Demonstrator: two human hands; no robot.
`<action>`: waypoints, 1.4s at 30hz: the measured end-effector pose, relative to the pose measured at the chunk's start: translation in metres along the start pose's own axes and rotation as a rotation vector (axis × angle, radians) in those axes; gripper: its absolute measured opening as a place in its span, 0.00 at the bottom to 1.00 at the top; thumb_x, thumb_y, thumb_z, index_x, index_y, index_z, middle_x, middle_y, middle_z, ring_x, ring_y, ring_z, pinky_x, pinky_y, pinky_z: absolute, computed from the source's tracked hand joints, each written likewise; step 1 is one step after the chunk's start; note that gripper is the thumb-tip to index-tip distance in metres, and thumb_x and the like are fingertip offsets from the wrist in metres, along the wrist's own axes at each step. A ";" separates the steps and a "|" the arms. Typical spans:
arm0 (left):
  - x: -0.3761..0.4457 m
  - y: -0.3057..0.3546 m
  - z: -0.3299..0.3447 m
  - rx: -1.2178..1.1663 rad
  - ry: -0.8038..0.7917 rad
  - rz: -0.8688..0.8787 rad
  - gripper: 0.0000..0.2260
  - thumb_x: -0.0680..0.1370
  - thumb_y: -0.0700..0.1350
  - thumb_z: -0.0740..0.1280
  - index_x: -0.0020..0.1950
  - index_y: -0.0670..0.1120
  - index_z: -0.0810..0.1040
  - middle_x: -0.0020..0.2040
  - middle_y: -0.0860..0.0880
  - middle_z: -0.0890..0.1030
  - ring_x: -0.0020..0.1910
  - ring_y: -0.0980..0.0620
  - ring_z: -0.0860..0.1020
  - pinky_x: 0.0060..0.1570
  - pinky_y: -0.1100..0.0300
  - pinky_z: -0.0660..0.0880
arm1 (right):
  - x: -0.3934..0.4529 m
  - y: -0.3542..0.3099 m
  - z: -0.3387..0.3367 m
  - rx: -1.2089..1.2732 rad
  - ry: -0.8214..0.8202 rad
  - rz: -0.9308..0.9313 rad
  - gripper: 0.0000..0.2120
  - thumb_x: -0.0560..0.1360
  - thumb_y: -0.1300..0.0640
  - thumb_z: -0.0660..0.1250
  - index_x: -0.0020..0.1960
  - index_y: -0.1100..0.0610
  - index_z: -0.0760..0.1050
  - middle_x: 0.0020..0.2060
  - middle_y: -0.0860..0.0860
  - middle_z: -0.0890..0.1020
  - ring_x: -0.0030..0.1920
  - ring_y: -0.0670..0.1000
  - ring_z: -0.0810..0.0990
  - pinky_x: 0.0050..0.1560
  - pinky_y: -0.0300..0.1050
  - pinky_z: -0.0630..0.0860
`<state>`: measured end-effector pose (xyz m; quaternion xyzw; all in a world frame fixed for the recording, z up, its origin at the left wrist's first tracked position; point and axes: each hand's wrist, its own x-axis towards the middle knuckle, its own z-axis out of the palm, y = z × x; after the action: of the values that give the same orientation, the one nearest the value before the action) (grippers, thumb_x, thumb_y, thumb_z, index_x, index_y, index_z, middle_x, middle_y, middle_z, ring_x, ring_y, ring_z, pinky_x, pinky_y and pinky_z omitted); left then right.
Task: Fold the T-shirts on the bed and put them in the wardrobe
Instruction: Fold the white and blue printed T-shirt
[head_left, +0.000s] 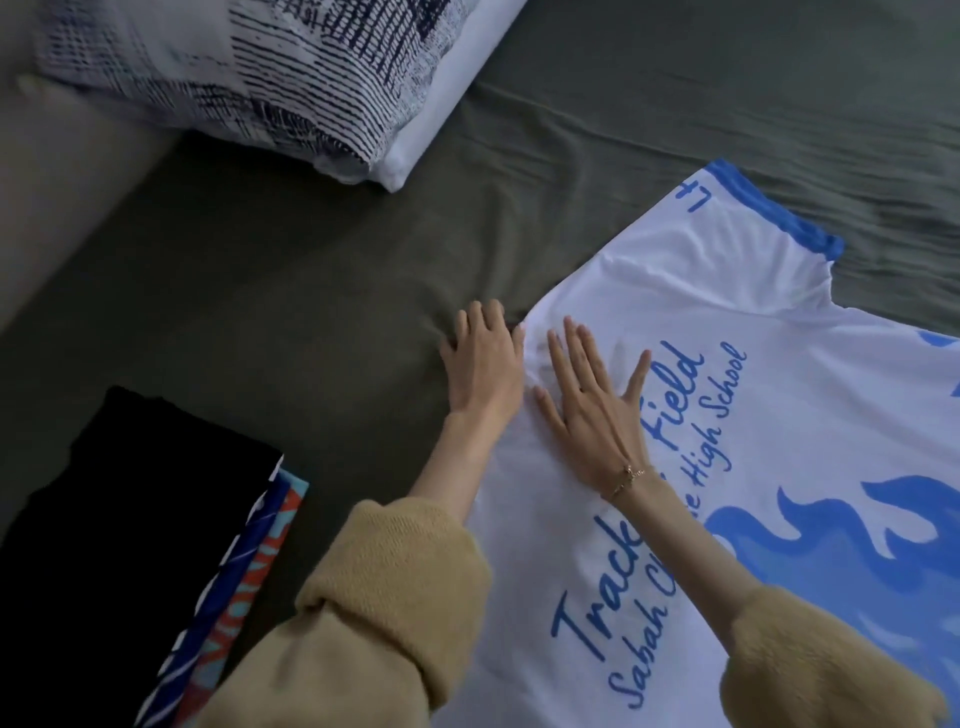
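The white T-shirt (727, 364), judged light, soft and easily wrinkled, is spread on the bed (311, 286) beneath 2 flat, straight-fingered hands, left hand (485, 364) and right hand (592, 405), and is best pinched at the edge just beyond the fingertips.

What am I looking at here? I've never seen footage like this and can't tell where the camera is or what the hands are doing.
There is no machine: a person wears one camera on the head, looking down at their own two hands. A white T-shirt with blue lettering lies spread on a dark green bed sheet. The right hand lies flat on the shirt, fingers straight. The left hand rests at the shirt's edge, mostly on the sheet. Neither holds anything. At lower left lies a stack of folded clothes, black on top. A patterned pillow lies above.
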<state>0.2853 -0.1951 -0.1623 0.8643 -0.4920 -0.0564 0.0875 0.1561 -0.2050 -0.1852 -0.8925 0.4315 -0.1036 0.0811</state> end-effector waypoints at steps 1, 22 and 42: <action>-0.016 -0.003 -0.002 -0.026 0.058 0.001 0.21 0.80 0.53 0.48 0.62 0.43 0.73 0.60 0.44 0.75 0.61 0.44 0.73 0.56 0.45 0.70 | -0.010 -0.004 0.001 -0.004 0.026 -0.013 0.30 0.79 0.43 0.41 0.76 0.57 0.51 0.76 0.53 0.54 0.76 0.50 0.50 0.68 0.62 0.32; -0.217 -0.092 0.017 -0.021 -0.007 0.150 0.24 0.83 0.53 0.39 0.76 0.47 0.56 0.75 0.49 0.62 0.74 0.53 0.59 0.70 0.38 0.55 | -0.149 -0.097 0.018 -0.014 -0.084 -0.060 0.26 0.82 0.48 0.36 0.74 0.58 0.56 0.72 0.56 0.65 0.74 0.50 0.54 0.68 0.66 0.47; -0.268 -0.132 -0.026 -0.625 -0.299 -0.100 0.17 0.77 0.44 0.68 0.31 0.45 0.64 0.34 0.49 0.68 0.33 0.52 0.68 0.37 0.58 0.66 | -0.265 -0.101 -0.035 0.232 -0.590 -0.779 0.18 0.68 0.39 0.66 0.44 0.53 0.71 0.38 0.47 0.79 0.36 0.49 0.76 0.46 0.42 0.70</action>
<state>0.2641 0.1044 -0.1615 0.8010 -0.4154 -0.3344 0.2720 0.0625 0.0634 -0.1587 -0.9636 0.0105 0.0835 0.2538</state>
